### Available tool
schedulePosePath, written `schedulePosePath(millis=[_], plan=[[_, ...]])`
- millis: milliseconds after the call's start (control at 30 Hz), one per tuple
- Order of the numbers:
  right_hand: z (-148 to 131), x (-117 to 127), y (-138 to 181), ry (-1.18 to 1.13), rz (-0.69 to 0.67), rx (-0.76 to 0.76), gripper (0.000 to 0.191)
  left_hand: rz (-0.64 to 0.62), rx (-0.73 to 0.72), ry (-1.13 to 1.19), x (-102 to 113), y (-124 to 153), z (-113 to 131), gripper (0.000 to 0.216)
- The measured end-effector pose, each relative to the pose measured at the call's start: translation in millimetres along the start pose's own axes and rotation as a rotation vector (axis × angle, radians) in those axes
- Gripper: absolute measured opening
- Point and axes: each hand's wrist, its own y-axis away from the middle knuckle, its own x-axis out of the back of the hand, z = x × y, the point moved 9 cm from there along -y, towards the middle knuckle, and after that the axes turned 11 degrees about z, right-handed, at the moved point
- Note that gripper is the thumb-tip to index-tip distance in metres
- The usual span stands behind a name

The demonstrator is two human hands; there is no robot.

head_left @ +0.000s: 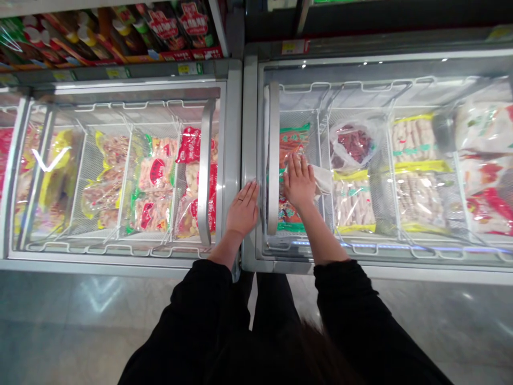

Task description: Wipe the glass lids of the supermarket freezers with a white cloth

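My left hand point(242, 209) lies flat, fingers together, on the grey frame point(249, 133) between two chest freezers. My right hand point(298, 180) presses flat on a white cloth point(323, 179) against the glass lid point(401, 160) of the right freezer, just right of its vertical grey handle point(273, 158). Under the glass below that hand lies an orange and green food packet point(294, 140). Both sleeves are black.
The left freezer point(120, 176) holds several yellow, green and red packets in wire baskets, with a grey handle point(205, 171) on its lid. The right freezer holds bags of pale and red frozen food. Shelves of red packets point(176, 24) stand above. Grey floor tiles point(80, 321) lie below.
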Motion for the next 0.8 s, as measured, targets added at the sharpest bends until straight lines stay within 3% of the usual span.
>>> schedulePosePath(millis=[133, 233, 367, 500, 667, 800], plan=[[-16.6, 1.4, 22.3, 0.003, -0.137, 0.224, 0.065, -0.008, -0.007, -0.011, -0.2, -0.3, 0.1, 0.067], [-6.2, 10.9, 43.8, 0.011, -0.188, 0.313, 0.064, -0.007, -0.012, -0.017, -1.4, 0.2, -0.4, 0.067], [12.9, 13.7, 26.8, 0.048, -0.124, 0.206, 0.066, -0.010, -0.012, -0.025, -3.6, 1.6, -1.5, 0.070], [7.4, 4.4, -9.2, 0.082, -0.072, 0.070, 0.066, -0.003, -0.018, -0.027, -4.3, 2.6, -1.7, 0.072], [-9.7, 2.7, 0.6, 0.056, -0.155, 0.197, 0.063, 0.008, -0.029, -0.013, -4.8, 2.4, -1.7, 0.074], [-0.5, 9.1, 21.0, 0.029, -0.199, 0.263, 0.061, 0.025, -0.027, 0.000, -3.8, 1.1, -2.5, 0.073]])
